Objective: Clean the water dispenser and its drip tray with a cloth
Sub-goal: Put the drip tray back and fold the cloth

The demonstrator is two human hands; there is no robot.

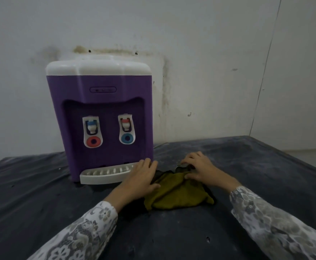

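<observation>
Dispenser (99, 117) at back left on table (247, 166).
Drip tray (104, 174) at its front base; cloth (179, 194) just right of tray.

You are viewing a dim, evenly lit frame with a cool grey cast; no light source is visible. Shadows are soft: a faint one lies under the drip tray (104, 175) and beneath the cloth (179, 194). Note mild brightness on the white lid of the water dispenser (99, 109), without hard glare. Detail is soft throughout. Wide-angle distortion bends the wall seam (266, 72) at right and stretches the patterned sleeves (277, 222) toward the lower corners.
</observation>
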